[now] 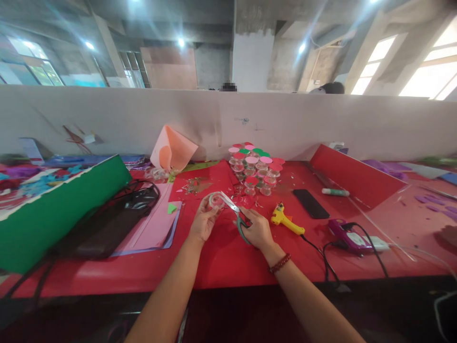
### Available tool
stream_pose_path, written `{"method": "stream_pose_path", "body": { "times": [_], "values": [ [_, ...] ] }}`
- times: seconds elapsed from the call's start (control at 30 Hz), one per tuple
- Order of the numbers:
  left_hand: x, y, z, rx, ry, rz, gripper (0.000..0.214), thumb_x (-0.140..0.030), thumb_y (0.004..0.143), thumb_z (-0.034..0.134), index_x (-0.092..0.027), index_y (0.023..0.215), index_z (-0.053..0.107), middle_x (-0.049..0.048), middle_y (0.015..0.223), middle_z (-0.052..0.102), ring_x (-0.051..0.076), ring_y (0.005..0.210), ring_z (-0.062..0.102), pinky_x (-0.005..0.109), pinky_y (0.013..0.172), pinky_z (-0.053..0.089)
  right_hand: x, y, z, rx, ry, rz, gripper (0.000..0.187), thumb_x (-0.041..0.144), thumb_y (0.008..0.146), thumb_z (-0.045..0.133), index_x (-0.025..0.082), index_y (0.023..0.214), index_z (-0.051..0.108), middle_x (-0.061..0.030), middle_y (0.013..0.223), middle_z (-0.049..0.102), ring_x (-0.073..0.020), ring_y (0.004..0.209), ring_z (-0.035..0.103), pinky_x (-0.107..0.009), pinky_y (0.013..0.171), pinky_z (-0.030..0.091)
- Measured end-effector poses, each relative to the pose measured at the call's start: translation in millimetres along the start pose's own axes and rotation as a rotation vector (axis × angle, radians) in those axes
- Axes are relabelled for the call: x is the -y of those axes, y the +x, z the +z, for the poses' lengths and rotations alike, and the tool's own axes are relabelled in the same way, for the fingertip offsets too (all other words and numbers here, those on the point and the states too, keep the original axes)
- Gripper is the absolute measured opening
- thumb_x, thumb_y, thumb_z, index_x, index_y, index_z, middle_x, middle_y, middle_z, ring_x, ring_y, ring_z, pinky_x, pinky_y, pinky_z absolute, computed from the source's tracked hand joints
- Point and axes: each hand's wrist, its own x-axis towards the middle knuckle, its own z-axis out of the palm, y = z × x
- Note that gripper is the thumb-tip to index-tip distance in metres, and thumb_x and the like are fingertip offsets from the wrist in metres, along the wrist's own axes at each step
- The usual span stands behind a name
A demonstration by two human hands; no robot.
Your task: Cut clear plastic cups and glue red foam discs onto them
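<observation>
My left hand (204, 220) pinches a small clear round plastic piece (216, 199) by its edge, above the red tabletop. My right hand (256, 229) is closed round the grey-green handles of a pair of scissors (231, 204). The blades point up and left, reaching the rim of the plastic piece; whether they are cutting into it I cannot tell. Just beyond my hands stands a stacked cluster of clear plastic pieces (249, 172) topped with red, pink and green discs. Small scraps (194, 186) lie on a red sheet behind my left hand.
Right of my hands are a yellow glue gun (285, 220), a black phone (310, 203), a glue stick (335, 192) and a purple power strip (352, 240) with cords. To the left lie pink sheets (148, 224), a black bag (103, 224) and a green board (67, 209). A red board (357, 176) leans at right.
</observation>
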Motion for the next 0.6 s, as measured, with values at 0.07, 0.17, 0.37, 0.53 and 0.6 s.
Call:
{"method": "stream_pose_path", "body": {
  "times": [0.07, 0.17, 0.37, 0.53, 0.6],
  "values": [
    [-0.3, 0.0, 0.1, -0.003, -0.009, -0.001, 0.042, -0.003, 0.064, 0.074, -0.024, 0.099, 0.064, -0.0027, 0.106, 0.067, 0.012, 0.085, 0.068, 0.023, 0.075, 0.050, 1.8, 0.4, -1.2, -0.001, -0.007, 0.003, 0.047, 0.044, 0.080, 0.065, 0.022, 0.122, 0.065, -0.0061, 0.096, 0.071, -0.0166, 0.073, 0.066, -0.024, 0.070, 0.052],
    [-0.5, 0.7, -0.6, -0.004, -0.009, -0.004, 0.042, -0.003, 0.065, 0.073, -0.024, 0.100, 0.065, -0.0021, 0.106, 0.068, 0.013, 0.085, 0.068, 0.024, 0.076, 0.051, 3.3, 0.8, -2.1, -0.011, -0.021, 0.003, 0.047, 0.043, 0.080, 0.065, 0.023, 0.122, 0.064, -0.0055, 0.096, 0.071, -0.0168, 0.074, 0.066, -0.024, 0.069, 0.052],
    [-2.4, 3.2, -2.7, -0.006, 0.014, 0.000, 0.040, -0.004, 0.066, 0.073, -0.025, 0.100, 0.066, -0.0015, 0.107, 0.069, 0.011, 0.080, 0.067, 0.023, 0.072, 0.052, 4.0, 1.6, -0.7, -0.021, -0.033, 0.002, 0.044, 0.041, 0.081, 0.064, 0.027, 0.123, 0.063, -0.0039, 0.099, 0.072, -0.0170, 0.080, 0.067, -0.023, 0.072, 0.052],
    [-6.8, 4.6, -2.5, -0.005, 0.035, 0.015, 0.040, -0.006, 0.066, 0.074, -0.025, 0.100, 0.066, -0.0015, 0.107, 0.069, 0.012, 0.083, 0.066, 0.022, 0.069, 0.053, 3.2, 3.9, 1.2, -0.021, -0.079, 0.025, 0.045, 0.041, 0.080, 0.064, 0.028, 0.122, 0.064, -0.0024, 0.093, 0.072, -0.0164, 0.075, 0.067, -0.023, 0.069, 0.052],
    [-8.4, 5.0, -2.8, -0.011, 0.052, 0.005, 0.039, -0.004, 0.065, 0.074, -0.023, 0.098, 0.066, -0.0009, 0.105, 0.069, 0.012, 0.081, 0.066, 0.022, 0.069, 0.053, 2.2, 4.8, 1.4, 0.001, -0.068, 0.013, 0.046, 0.042, 0.079, 0.064, 0.027, 0.123, 0.063, -0.0024, 0.095, 0.072, -0.0163, 0.076, 0.067, -0.023, 0.070, 0.052]
  ]
}}
